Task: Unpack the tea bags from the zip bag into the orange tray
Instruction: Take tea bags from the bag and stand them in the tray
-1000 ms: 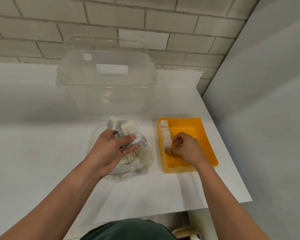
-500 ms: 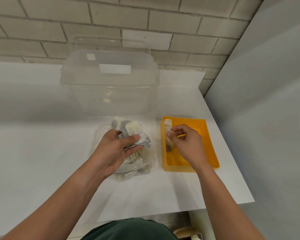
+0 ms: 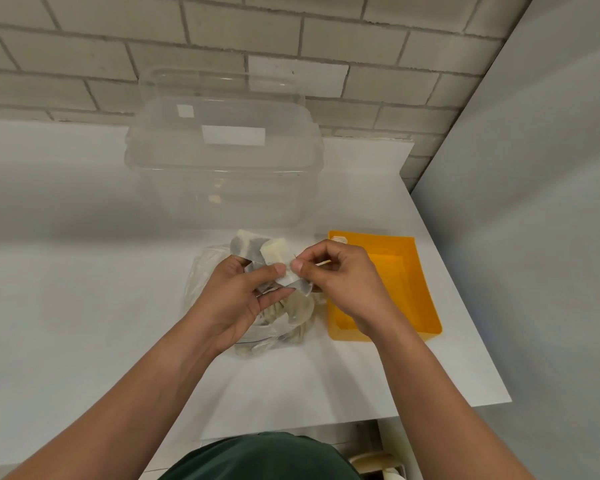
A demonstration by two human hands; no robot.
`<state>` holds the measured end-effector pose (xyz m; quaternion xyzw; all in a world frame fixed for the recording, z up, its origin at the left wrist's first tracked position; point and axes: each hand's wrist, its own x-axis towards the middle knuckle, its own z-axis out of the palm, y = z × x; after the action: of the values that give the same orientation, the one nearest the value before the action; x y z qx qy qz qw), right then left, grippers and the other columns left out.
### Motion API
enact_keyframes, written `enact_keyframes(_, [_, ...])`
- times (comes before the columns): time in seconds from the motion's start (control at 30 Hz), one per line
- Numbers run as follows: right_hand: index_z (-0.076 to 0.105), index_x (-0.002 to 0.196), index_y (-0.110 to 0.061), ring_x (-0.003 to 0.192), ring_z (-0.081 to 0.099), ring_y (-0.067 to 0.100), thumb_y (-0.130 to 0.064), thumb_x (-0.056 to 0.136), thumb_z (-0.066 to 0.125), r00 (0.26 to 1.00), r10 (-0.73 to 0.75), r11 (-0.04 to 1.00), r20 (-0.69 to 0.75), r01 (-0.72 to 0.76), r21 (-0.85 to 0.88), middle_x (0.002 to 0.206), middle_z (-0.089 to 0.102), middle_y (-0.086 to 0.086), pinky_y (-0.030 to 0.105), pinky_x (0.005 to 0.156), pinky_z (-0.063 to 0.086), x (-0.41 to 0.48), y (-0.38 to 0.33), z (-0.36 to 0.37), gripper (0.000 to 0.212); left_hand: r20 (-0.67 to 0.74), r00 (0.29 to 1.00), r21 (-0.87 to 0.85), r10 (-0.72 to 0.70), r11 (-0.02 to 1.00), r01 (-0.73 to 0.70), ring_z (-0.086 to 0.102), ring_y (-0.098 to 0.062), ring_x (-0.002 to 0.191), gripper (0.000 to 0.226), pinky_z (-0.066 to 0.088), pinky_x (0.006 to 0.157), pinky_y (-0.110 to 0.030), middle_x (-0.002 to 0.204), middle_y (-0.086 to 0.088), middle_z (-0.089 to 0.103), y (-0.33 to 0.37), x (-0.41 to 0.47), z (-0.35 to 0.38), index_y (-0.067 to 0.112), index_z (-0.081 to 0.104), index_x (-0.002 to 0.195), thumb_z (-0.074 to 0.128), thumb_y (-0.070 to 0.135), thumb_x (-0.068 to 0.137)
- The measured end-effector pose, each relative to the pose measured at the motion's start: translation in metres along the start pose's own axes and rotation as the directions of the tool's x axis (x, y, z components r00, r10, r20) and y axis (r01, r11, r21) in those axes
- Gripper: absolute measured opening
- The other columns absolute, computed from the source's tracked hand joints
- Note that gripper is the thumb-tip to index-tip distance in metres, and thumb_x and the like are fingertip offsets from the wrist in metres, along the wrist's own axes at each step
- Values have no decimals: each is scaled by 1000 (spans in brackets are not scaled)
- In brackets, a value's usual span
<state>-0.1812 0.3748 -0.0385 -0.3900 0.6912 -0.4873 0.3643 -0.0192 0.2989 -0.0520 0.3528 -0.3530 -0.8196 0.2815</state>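
Note:
A clear zip bag point(image 3: 284, 327) with several tea bags inside lies on the white table, left of the orange tray point(image 3: 420, 282). My left hand point(image 3: 236, 299) holds a small bunch of tea bags point(image 3: 257, 249) above the zip bag. My right hand point(image 3: 347, 282) has come over beside it and pinches the edge of one tea bag point(image 3: 291, 277) in that bunch between thumb and forefinger. A tea bag point(image 3: 340, 239) shows at the tray's far left corner; my right hand hides most of the tray's left side.
A large clear plastic storage box point(image 3: 222, 157) with its lid on stands behind the zip bag, against the brick wall. A grey partition wall runs along the table's right side. The table's front edge is close to my body.
My right hand left the orange tray and moved left to the bunch in my left hand, where it now pinches a tea bag. My left hand stayed over the zip bag.

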Motion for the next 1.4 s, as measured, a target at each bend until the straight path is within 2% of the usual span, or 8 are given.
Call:
enact_keyframes(0.17, [74,88,-14,83,74,28,-18,90,78,999,34,999,-8,-34,11,86,75,2,50,81,63,-1,1,1,6,-4,1000,-10,-16,1000,16,73,-35,110,31,64,85,-38,120,-24,73,0,1,-2,-7,62,127,62,-2,96])
enact_keyframes(0.37, [75,91,-15,74,75,17,-23,81,87,999,14,1000,52,-13,-15,86,77,0,35,77,63,-6,-1,-2,18,2,1000,38,15,999,-15,75,-31,104,24,64,85,-37,115,-21,75,-1,0,-1,-3,64,121,64,-1,97])
enact_keyframes(0.53, [73,89,-9,71,73,20,-12,84,83,999,35,999,37,-36,34,81,76,7,38,79,62,-6,-1,-2,11,25,999,-17,-24,1000,24,76,-26,95,23,64,87,-39,90,-14,77,1,2,2,-3,71,102,55,12,105])
enact_keyframes(0.73, [70,88,-7,83,73,23,-8,88,79,998,69,982,11,-70,177,96,74,14,42,81,64,-6,-1,-3,9,36,999,-14,-29,999,29,71,-37,114,30,60,96,-43,123,-24,72,3,3,-1,-7,65,126,55,10,104])
enact_keyframes(0.93, [69,91,-12,88,73,25,-9,87,80,997,56,976,-52,-44,211,95,75,17,38,79,60,-6,2,-8,12,-11,1000,-31,-28,999,28,74,-32,108,25,64,79,-36,122,-21,73,1,4,-2,-4,66,123,59,7,101])
enact_keyframes(1.13, [69,105,-10,91,77,29,-3,87,78,993,23,952,-112,12,307,101,76,12,37,76,62,-9,-2,-16,21,-15,999,-39,-36,999,35,71,-36,116,30,64,83,-38,127,-24,70,0,7,1,-6,63,128,59,6,101])
enact_keyframes(1.27, [73,100,-11,99,73,38,-1,90,74,987,34,915,-159,33,401,105,72,16,42,79,61,-10,2,-22,14,-21,999,-39,-43,998,43,75,-30,106,27,64,77,-36,122,-21,73,0,8,5,-5,65,125,60,5,101])
enact_keyframes(1.4, [73,102,-9,93,76,28,-1,94,69,983,36,934,-180,30,355,102,73,7,40,77,63,-12,3,-37,12,-13,999,-50,-48,998,47,76,-27,101,24,64,75,-35,113,-17,75,0,9,8,-4,66,122,60,5,101])
